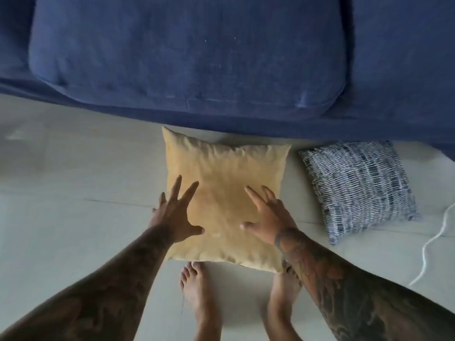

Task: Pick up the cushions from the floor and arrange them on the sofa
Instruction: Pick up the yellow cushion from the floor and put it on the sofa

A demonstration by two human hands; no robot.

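Both hands, left hand and right hand, spread open over yellow cushion on floor before blue sofa. Looks soft, light; I'd grip side edges. Patterned cushion beside.

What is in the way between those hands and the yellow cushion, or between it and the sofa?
Nothing visible. The left hand and right hand spread open over the yellow cushion, and the blue sofa seat just beyond it lies bare.
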